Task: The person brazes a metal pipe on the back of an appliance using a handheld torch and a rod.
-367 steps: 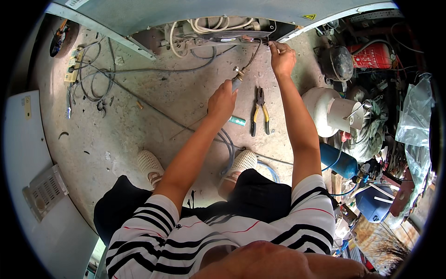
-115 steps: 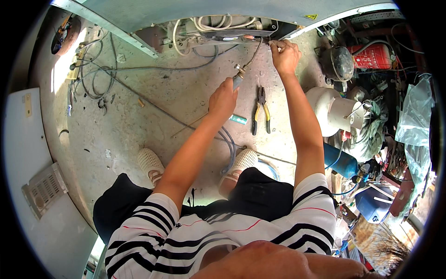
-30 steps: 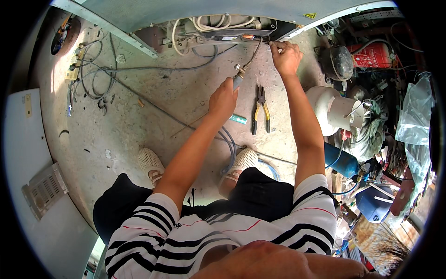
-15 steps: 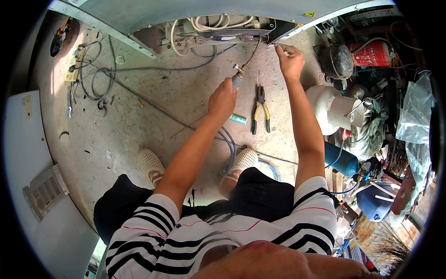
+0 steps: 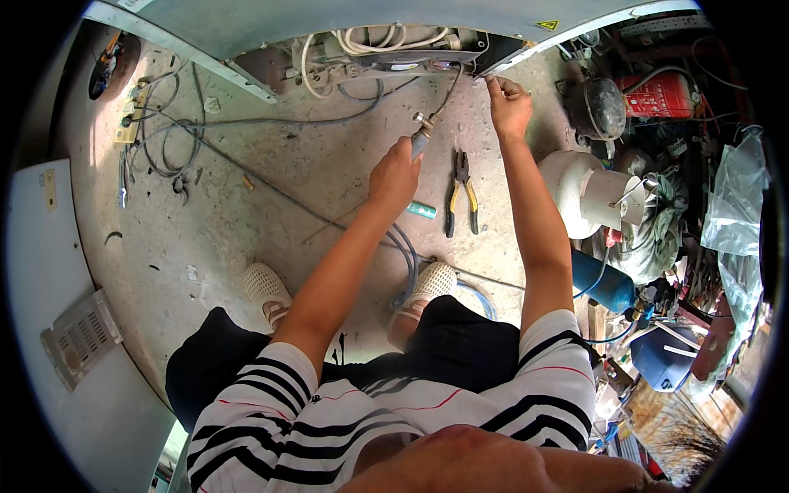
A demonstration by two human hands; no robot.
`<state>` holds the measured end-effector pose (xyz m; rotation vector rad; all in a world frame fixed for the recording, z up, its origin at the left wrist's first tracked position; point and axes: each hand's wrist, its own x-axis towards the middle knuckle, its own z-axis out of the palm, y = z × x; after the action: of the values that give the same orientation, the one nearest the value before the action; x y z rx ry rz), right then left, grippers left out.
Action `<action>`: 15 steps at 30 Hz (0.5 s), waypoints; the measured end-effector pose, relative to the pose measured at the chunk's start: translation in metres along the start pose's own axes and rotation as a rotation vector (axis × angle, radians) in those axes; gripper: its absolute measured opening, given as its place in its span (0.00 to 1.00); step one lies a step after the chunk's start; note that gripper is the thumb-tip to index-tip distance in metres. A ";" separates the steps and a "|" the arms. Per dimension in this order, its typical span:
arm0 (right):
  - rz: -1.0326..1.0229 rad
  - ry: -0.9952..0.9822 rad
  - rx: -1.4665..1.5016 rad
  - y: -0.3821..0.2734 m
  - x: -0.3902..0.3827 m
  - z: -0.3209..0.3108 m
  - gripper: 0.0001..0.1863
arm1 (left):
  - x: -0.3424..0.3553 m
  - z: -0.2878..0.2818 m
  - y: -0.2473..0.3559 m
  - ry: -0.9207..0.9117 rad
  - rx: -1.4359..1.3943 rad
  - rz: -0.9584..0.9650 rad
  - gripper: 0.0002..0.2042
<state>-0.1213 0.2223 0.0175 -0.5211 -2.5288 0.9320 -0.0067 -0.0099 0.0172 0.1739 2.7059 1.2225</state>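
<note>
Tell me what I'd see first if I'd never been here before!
Probably the blowtorch in the left hand, its thin pipe leading up to the grey cabinet. Then the yellow-and-black pliers, lying on the floor just right of that hand. At the upper right, a bright red cylinder pops out beyond a white tank.

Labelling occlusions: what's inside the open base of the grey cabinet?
Pale looped tubes and a dark tray-like part; the torch points toward them. The grey cabinet front hides anything deeper or higher.
</note>
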 end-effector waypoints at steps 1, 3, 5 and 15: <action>-0.002 0.005 -0.007 0.001 0.000 0.000 0.15 | 0.000 0.000 0.000 0.003 -0.002 0.007 0.11; -0.006 0.017 -0.020 0.002 0.000 0.001 0.15 | 0.000 0.001 0.000 0.004 -0.005 0.015 0.11; -0.006 0.023 -0.029 0.003 0.000 0.002 0.16 | 0.001 0.001 -0.001 -0.002 -0.004 0.017 0.12; 0.020 0.005 -0.050 0.005 0.000 0.002 0.15 | 0.003 0.003 -0.003 -0.018 -0.021 -0.006 0.12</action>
<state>-0.1211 0.2244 0.0123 -0.5641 -2.5530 0.8751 -0.0096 -0.0091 0.0133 0.1729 2.6755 1.2419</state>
